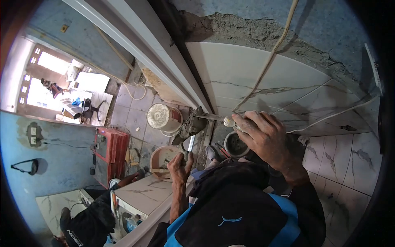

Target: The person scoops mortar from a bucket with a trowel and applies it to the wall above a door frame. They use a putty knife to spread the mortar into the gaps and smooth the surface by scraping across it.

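Observation:
My left hand (179,168) is closed around the handle of a trowel, whose blade is mostly hidden under a lump of wet grey mortar (190,126). My right hand (263,138) grips the pale handle of a second trowel (212,117). Its narrow metal blade points left and meets the mortar on the other trowel. Both tools are held in front of the tiled wall (238,70), beside a white frame (164,53). Below them stand a round orange basin (155,158) and a dark bucket (235,144) with grey material inside.
A mortar-smeared white bucket (164,116) stands left of the trowels. A cable (263,78) hangs across the wall tiles. Red toolboxes (111,150) stand further left. Another person (88,220) in dark clothes is low at the lower left, near a tiled ledge (144,191).

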